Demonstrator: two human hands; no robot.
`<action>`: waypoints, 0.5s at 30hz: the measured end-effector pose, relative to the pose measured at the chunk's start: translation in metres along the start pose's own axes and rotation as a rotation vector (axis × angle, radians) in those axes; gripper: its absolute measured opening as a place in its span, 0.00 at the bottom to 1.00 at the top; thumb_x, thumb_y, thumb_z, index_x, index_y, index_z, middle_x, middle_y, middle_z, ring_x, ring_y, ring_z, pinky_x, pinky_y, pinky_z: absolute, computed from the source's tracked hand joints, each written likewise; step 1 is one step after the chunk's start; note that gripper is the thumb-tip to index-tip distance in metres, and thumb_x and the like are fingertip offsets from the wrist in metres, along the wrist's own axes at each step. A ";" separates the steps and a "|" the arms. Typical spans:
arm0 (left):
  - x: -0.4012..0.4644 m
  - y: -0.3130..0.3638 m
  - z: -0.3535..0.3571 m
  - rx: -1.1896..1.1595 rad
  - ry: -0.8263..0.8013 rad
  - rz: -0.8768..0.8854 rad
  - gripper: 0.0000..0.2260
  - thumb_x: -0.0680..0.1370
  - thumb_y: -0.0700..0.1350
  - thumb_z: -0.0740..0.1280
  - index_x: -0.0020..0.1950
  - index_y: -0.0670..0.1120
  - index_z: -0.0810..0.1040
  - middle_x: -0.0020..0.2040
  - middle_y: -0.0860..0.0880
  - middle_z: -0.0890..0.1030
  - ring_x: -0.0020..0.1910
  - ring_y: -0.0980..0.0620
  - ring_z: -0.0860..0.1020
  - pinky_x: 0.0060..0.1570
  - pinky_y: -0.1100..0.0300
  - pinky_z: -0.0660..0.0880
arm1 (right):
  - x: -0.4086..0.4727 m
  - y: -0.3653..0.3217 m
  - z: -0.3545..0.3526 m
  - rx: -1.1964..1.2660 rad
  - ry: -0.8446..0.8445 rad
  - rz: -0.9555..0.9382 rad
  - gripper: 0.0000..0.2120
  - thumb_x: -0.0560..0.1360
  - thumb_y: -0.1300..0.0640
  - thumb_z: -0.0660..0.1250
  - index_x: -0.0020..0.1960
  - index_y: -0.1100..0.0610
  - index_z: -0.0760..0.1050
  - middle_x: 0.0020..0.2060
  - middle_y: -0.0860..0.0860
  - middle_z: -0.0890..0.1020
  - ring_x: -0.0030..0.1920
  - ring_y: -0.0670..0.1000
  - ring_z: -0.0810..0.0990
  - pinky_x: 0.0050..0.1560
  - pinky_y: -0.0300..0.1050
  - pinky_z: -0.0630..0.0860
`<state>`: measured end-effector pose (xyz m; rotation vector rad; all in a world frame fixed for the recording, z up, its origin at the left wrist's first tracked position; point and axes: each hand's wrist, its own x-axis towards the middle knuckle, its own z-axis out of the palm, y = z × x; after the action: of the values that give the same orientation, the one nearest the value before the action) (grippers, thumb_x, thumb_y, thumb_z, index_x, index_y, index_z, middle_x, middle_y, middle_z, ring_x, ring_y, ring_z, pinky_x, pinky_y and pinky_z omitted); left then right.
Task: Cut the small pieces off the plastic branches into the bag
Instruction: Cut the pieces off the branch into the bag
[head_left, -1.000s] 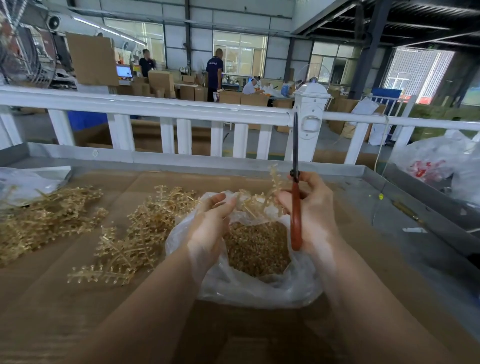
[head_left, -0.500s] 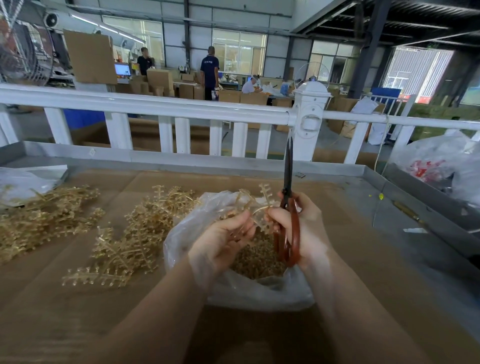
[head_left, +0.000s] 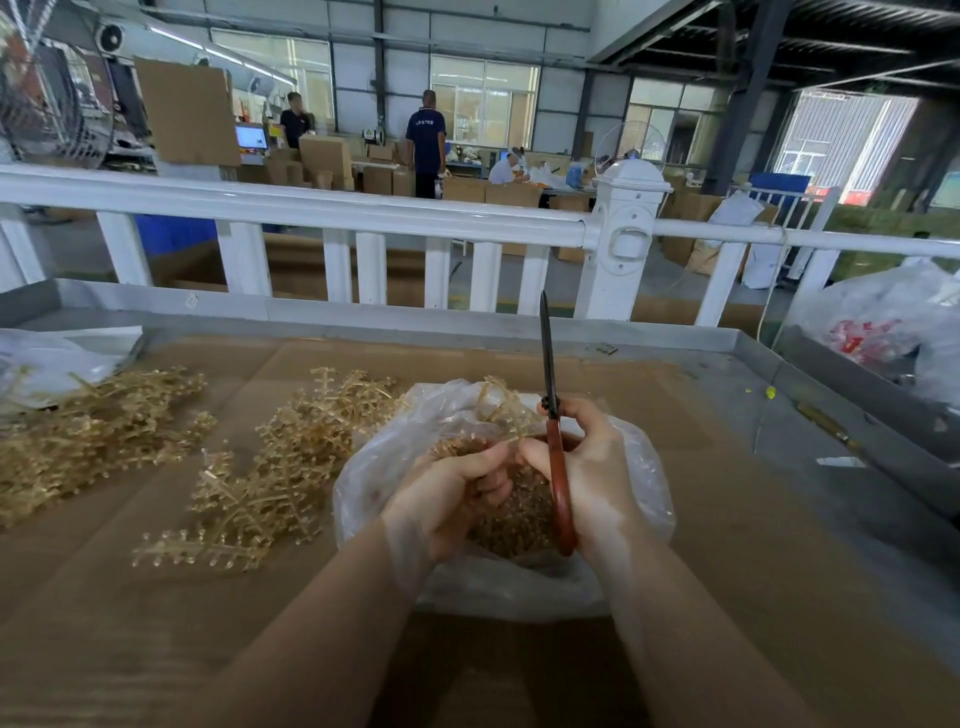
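From the head camera we see both hands over the open bag (head_left: 639, 467) on the surface (head_left: 727, 519): our left hand (head_left: 447, 499) pinches a plastic branch (head_left: 498, 410), our right hand (head_left: 587, 467) grips the scissors (head_left: 558, 467), blades upright. More branches (head_left: 270, 467) lie left of the bag.

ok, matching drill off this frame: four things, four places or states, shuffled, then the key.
Things
1. scissors
2. clear bag
3. loose branch pile
4. left hand

Places or states
A. lying on the cardboard, left of the bag
B. gripped in the right hand, blades pointing up
C. pinching a branch over the bag's mouth
D. open-topped, partly full of small cut pieces

Pairs: 1-B, 2-D, 3-A, 4-C
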<state>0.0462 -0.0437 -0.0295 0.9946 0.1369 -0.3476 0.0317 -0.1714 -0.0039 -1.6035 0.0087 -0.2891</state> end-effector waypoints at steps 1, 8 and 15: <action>0.001 -0.001 -0.001 0.030 0.001 -0.008 0.17 0.67 0.38 0.72 0.54 0.35 0.80 0.41 0.43 0.77 0.40 0.50 0.76 0.38 0.64 0.78 | 0.000 0.001 0.000 -0.019 -0.002 -0.007 0.15 0.71 0.67 0.71 0.49 0.49 0.75 0.42 0.51 0.83 0.43 0.47 0.83 0.39 0.33 0.77; 0.002 -0.004 0.000 0.178 0.104 -0.066 0.23 0.61 0.39 0.76 0.55 0.40 0.80 0.48 0.43 0.84 0.47 0.45 0.81 0.33 0.54 0.77 | 0.000 0.004 0.001 -0.066 -0.043 -0.029 0.14 0.71 0.67 0.70 0.49 0.50 0.76 0.41 0.52 0.84 0.41 0.48 0.84 0.42 0.37 0.79; -0.004 -0.003 0.005 0.176 0.121 -0.029 0.30 0.56 0.42 0.77 0.57 0.40 0.80 0.53 0.42 0.83 0.53 0.42 0.80 0.41 0.51 0.77 | 0.000 0.006 0.001 -0.104 -0.044 -0.065 0.14 0.72 0.67 0.70 0.47 0.49 0.75 0.40 0.51 0.84 0.41 0.47 0.83 0.44 0.37 0.79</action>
<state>0.0409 -0.0487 -0.0277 1.1893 0.2336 -0.3299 0.0328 -0.1711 -0.0094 -1.7153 -0.0636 -0.3077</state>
